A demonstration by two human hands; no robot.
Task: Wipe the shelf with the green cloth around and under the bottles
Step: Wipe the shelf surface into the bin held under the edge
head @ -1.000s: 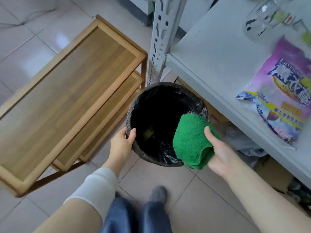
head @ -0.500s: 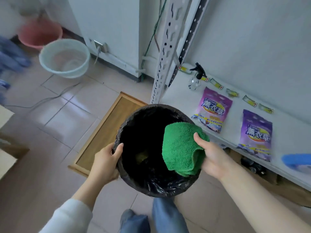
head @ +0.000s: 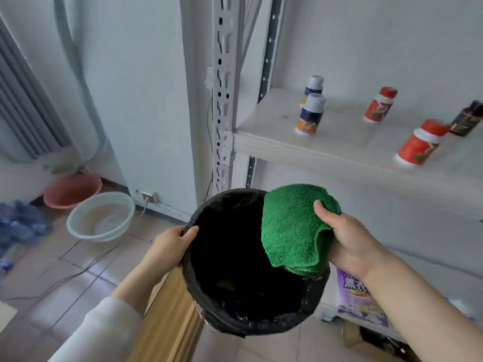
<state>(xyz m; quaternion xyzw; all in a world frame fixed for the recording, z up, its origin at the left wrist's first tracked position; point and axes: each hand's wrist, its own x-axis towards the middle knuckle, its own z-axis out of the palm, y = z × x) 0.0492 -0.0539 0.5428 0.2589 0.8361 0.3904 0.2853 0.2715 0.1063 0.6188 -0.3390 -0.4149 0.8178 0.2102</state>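
Though not yet at the shelf, green cloth [head: 290, 226]: bunched, lower centre-right of frame, draped over right side of bin rim, touching no shelf surface.
right grip [head: 350, 239]: clamped on green cloth, thumb on top, fingers hidden under the fold; whether also holding bin rim, cannot tell.
left grip [head: 170, 244]: curled round left rim of bin, thumb tip over the edge.
bin [head: 235, 320]: black-lined, held up between both grips, bottom centre of frame, mouth toward camera.
shelf [head: 274, 126]: pale board, upper right of frame, above and right of right grip, well apart; long axis from centre frame out toward right edge.
shelf load: five, standing apart. Front white-capped bottle [head: 309, 114] and rear white-capped bottle [head: 313, 86] near left end; rear red bottle [head: 380, 104] and front red bottle [head: 418, 145] further right; dark bottle [head: 467, 121] at right edge, blurred.
nearer grip: right, on shelf side and carrying green cloth; left across the bin, further off.
key relation: target up-right of green cloth; left end of shelf and white-capped pair closest.
next move (judgement): lift green cloth off bin rim, raise right grip up-right onto bare board at left end, then sweep along long axis.
risk (judgement): small upright containers, easy to knock when skirting or lifting.
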